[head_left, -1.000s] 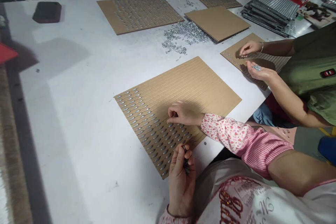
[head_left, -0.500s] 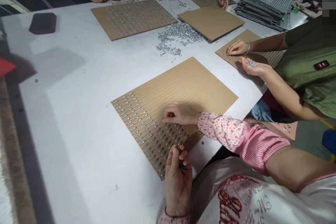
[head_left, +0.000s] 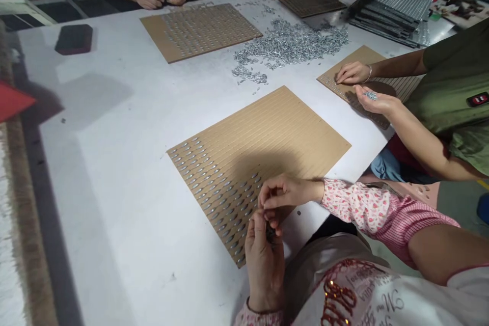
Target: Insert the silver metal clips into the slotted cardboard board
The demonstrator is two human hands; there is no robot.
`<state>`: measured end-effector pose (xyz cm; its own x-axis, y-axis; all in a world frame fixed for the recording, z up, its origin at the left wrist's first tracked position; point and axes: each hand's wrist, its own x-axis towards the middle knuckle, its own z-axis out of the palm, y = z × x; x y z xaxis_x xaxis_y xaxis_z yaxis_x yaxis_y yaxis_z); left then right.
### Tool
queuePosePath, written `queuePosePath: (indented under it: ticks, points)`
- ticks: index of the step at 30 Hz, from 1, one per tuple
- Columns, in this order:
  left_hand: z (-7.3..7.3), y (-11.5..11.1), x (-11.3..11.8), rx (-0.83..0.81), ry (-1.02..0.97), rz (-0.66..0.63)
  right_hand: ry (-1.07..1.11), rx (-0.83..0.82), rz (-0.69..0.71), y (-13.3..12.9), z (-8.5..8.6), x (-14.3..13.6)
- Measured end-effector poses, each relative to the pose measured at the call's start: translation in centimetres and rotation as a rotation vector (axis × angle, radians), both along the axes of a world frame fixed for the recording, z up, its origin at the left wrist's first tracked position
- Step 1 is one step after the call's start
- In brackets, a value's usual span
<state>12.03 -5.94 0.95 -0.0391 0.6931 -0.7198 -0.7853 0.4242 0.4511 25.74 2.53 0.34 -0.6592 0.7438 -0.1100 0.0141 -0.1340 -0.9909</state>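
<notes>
My left hand [head_left: 263, 260] is closed, palm up, around several small silver spindle-shaped pieces at the near edge of a brown grooved board [head_left: 290, 122]. My right hand [head_left: 280, 193] meets its fingertips, thumb and finger pinched together; whatever lies in that pinch is too small to make out. Rows of silver spindle-shaped pieces [head_left: 217, 196] lie in the grooves along the board's left and near side. The grooves on the far right part are bare. My right hand covers some of the rows nearest me.
A loose heap of silver pieces [head_left: 290, 43] lies beyond my board. Right, a co-worker's hands [head_left: 374, 97] work over another board. Farther back are a filled board [head_left: 214, 28], a dark board [head_left: 309, 1], stacked grey ridged sheets [head_left: 385, 12] and a dark box [head_left: 74, 39].
My right hand has come from above the board toward me, down to my left fingertips. At the back, the plain brown board has been lifted off the heap toward the upper right.
</notes>
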Motion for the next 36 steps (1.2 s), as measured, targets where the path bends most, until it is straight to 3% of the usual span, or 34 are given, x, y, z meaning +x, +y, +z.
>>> queuePosePath:
  ticks: [2, 4, 8, 10, 21, 27, 30, 32, 36]
  points:
    - [0.2, 0.0, -0.2, -0.020, -0.048, -0.018, 0.031, -0.009, -0.109, 1.2, -0.3, -0.4]
    - [0.4, 0.0, -0.4, -0.030, -0.103, -0.027, -0.047, 0.095, -0.168, 2.9, -0.6, -0.8]
    - [0.2, -0.3, -0.7, -0.041, -0.194, -0.014, -0.342, 0.530, -0.061, 6.0, -1.1, -2.2]
    - [0.2, -0.5, -0.8, -0.063, -0.205, -0.015, -0.447, 0.649, -0.018, 6.8, -1.4, -3.0]
    - [-0.7, -1.0, -1.2, 0.010, -0.143, 0.000, -0.743, 0.828, -0.020, 6.5, -2.1, -5.1]
    - [0.0, -0.5, -0.9, -0.018, -0.159, 0.033, -0.695, 0.822, -0.065, 6.8, -2.5, -5.2]
    - [0.2, -0.2, -1.1, -0.044, -0.178, 0.070, -0.555, 0.704, -0.089, 6.7, -1.7, -4.4]
    - [0.1, 0.0, -1.3, -0.037, -0.174, 0.085, -0.420, 0.542, -0.031, 6.1, -0.8, -3.4]
    - [0.1, 0.7, -1.2, 0.037, -0.139, 0.084, -0.133, 0.270, 0.221, 3.6, 0.6, -1.6]
